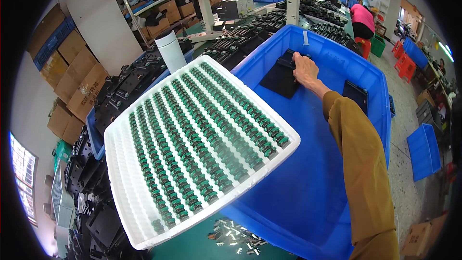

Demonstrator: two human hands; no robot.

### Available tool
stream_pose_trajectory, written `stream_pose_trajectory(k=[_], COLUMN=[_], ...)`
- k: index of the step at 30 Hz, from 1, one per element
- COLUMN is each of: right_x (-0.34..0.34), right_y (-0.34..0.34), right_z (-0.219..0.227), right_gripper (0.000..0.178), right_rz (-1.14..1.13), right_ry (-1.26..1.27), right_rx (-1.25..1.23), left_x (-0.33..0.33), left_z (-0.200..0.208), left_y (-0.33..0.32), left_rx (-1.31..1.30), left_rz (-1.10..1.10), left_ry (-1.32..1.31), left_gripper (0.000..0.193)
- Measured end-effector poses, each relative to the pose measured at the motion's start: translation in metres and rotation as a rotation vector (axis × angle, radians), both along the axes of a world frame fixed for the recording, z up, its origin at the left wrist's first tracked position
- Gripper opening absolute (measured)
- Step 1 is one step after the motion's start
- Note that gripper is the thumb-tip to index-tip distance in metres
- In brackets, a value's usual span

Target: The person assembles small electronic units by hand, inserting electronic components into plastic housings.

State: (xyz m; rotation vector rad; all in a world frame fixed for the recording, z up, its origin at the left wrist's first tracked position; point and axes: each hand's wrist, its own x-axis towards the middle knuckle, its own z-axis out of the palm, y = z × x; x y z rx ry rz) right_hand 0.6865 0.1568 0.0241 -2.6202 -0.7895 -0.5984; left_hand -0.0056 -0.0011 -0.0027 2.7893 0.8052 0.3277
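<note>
My right hand (306,71) reaches far into a large blue plastic bin (308,178). Its fingers are closed on the thick ridged end of a flat black plastic part (279,80), whose plate lies against the bin's far end. Another black part (356,97) of similar look rests by the bin's right wall. A white foam tray (120,173) sits tilted over the bin's left side, with rows of small green and black coil-like pieces (197,135) in its grooves. The tray's left grooves hold none. My left hand is out of view.
Behind the tray stands a white cylinder (170,50). Many black parts (127,86) crowd the left side and far bench. Small metal pieces (236,236) lie on the green table (187,240). A person in pink (362,20) bends over at the far right, near red stools (405,66).
</note>
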Motion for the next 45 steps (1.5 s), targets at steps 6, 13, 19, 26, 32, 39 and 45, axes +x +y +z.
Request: stream_pose_trajectory(k=[6, 13, 19, 26, 32, 39, 45], right_x=[-0.017, -0.017, -0.028, -0.008, -0.01, 0.005, 0.007], right_y=[0.004, 0.004, 0.001, -0.038, -0.072, -0.077, -0.043], right_z=[0.016, 0.009, 0.018, 0.044, 0.058, 0.023, -0.009], right_gripper=[0.031, 0.038, 0.036, 0.035, 0.028, 0.019, 0.025], right_rz=[0.015, -0.034, -0.043, -0.062, -0.182, -0.28, -0.176], right_ry=[0.093, 0.092, 0.071, 0.104, 0.476, 0.898, 0.909], right_rx=[-0.026, 0.017, -0.008, 0.135, 0.363, 0.803, 0.874], left_x=[0.0, 0.006, -0.001, 0.006, 0.006, 0.007, 0.001], left_z=[0.004, 0.006, 0.002, 0.01, 0.009, 0.011, 0.004], left_y=[-0.002, 0.001, 0.002, -0.001, -0.003, -0.001, 0.0], left_rx=[-0.035, -0.045, -0.015, -0.011, 0.007, 0.011, 0.044], left_rz=[0.028, 0.005, -0.004, 0.027, 0.036, 0.013, -0.001], left_ry=[0.056, 0.035, 0.018, 0.009, 0.048, 0.018, 0.036], left_gripper=[0.058, 0.058, 0.057, 0.063, 0.075, 0.074, 0.06])
